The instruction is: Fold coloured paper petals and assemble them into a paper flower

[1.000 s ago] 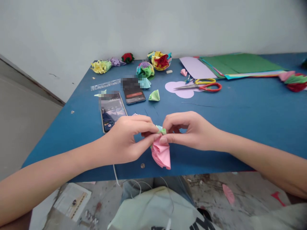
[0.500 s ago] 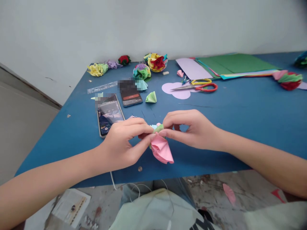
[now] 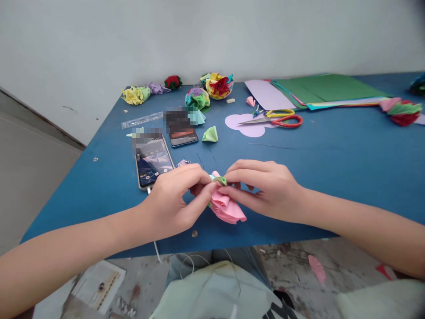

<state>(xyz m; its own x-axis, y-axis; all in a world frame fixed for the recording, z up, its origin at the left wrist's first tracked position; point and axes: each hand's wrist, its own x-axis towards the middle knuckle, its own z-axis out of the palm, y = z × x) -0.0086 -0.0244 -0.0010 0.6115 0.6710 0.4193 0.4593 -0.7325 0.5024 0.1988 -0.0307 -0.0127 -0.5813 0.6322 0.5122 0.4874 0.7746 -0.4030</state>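
Note:
Between both hands, over the front part of the blue table, is a paper flower (image 3: pixel 229 210) with pink folded petals hanging down and bits of green and light blue at its top. My left hand (image 3: pixel 181 197) pinches it from the left with thumb and fingers. From the right, my right hand (image 3: pixel 264 188) grips its upper part, thumb against the pink paper and fingers behind. The fingertips of both hands nearly meet at the green piece. What lies behind the fingers is hidden.
Left of the hands are a phone (image 3: pixel 154 161) with a white cable and a second phone (image 3: pixel 182 133). Scissors (image 3: pixel 280 119) rest on a lilac paper shape (image 3: pixel 245 128). Paper sheets (image 3: pixel 328 88), finished paper flowers (image 3: pixel 219 86) and a clear ruler (image 3: pixel 142 120) lie farther back.
My right hand has come down slightly and closer over the pink paper. The flower has turned, its pink petals swinging a little to the right. My left hand stays nearly in place.

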